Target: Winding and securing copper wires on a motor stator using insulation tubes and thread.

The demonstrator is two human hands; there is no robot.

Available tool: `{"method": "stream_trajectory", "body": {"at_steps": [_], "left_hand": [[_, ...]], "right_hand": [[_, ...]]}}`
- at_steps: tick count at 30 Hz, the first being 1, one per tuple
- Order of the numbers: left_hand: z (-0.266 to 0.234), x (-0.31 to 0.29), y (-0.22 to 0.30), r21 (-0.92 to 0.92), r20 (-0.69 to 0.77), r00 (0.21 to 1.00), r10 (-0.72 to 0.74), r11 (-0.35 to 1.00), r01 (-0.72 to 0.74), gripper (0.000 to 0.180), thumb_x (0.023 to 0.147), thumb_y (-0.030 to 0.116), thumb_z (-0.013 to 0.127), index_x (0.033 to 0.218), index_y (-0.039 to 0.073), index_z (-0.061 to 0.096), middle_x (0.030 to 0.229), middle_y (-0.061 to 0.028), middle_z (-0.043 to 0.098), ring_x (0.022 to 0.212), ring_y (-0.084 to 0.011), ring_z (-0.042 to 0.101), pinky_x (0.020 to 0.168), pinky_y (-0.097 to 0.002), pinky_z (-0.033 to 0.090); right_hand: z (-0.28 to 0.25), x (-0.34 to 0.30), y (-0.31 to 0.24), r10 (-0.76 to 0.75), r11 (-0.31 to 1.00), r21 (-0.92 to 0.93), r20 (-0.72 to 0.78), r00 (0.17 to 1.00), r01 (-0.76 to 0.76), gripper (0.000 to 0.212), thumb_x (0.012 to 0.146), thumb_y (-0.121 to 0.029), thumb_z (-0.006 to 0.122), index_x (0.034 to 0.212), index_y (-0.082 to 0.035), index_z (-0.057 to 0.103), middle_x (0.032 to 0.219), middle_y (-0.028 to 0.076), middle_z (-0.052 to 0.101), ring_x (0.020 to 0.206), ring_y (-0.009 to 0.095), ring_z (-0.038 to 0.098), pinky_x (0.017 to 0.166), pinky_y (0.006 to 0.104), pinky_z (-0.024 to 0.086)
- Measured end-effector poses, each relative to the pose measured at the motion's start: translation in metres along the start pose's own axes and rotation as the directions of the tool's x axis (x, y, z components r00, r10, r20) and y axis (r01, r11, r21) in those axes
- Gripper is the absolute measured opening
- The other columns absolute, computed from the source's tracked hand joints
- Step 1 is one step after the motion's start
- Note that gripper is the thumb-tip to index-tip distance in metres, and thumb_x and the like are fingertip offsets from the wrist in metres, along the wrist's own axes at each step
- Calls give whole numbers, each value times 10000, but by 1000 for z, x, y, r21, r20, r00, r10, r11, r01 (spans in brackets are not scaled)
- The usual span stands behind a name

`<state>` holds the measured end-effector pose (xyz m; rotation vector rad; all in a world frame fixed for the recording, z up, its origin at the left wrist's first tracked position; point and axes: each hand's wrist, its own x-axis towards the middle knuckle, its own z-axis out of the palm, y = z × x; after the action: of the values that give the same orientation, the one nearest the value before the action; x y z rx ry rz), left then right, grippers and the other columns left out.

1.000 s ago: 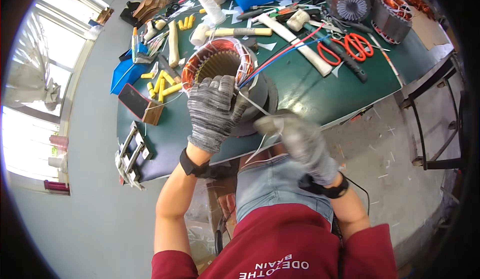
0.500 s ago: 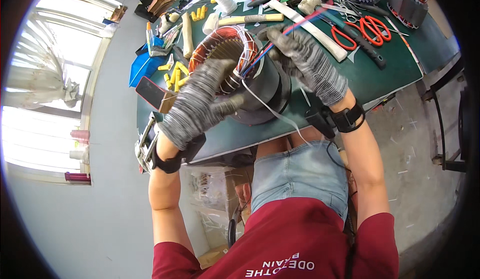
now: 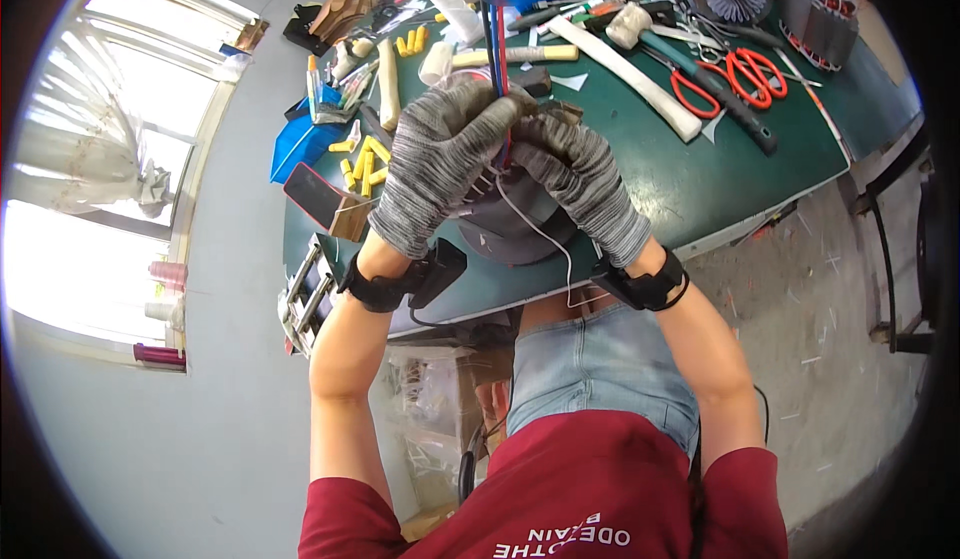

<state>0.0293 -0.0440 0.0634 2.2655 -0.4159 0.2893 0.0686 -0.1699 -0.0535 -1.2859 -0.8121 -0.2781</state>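
A motor stator (image 3: pixel 505 231) with a dark grey body stands on the bench before me, its copper windings mostly hidden behind my hands. From it rises a bundle of red, blue and dark wires (image 3: pixel 497 44). My gloved left hand (image 3: pixel 432 154) is closed with thumb and fingers on the wires. Beside it, my gloved right hand (image 3: pixel 582 171) is closed, its fingertips at the base of the same bundle. A thin white cord (image 3: pixel 535 221) hangs from below my fingers over the stator's near side.
Beyond my hands lie a wooden-handled mallet (image 3: pixel 515 56), a pale wooden stick (image 3: pixel 625 77), a dark-handled hammer (image 3: pixel 710 89) and red-handled scissors (image 3: pixel 750 77). Yellow tubes (image 3: pixel 367 164) and a phone (image 3: pixel 312 199) lie left. Another stator (image 3: pixel 820 14) stands far right.
My left hand has moved from the stator's rim up to the wires. My right hand has come inward and lower along them. The wires have swung from leaning right to upright.
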Motion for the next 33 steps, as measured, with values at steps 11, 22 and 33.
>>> {"method": "stream_trajectory", "body": {"at_steps": [11,22,33], "left_hand": [[-26,-3,17,-150,-38,976,-213,967,205,221,844,191,642,928,-12,663,690,57,560,617,-15,476,541,-170,387],[-90,17,62,-104,-235,970,-68,994,45,238,861,242,606,865,7,640,651,9,567,547,-27,468,479,-176,348],[-78,14,59,-198,-163,986,17,979,-50,295,847,276,636,976,10,629,766,-27,614,700,-62,543,633,-196,436]], "right_hand": [[6,26,-23,-95,993,-69,26,995,97,225,820,-126,596,995,15,611,942,194,602,871,310,581,780,366,456],[0,128,-68,-399,887,-100,324,858,451,256,839,-65,569,1088,-17,601,1023,106,616,935,237,581,838,311,465],[-3,115,-65,-566,757,-270,186,803,595,198,835,-130,598,989,-14,638,977,138,606,942,267,567,829,346,456]]}}
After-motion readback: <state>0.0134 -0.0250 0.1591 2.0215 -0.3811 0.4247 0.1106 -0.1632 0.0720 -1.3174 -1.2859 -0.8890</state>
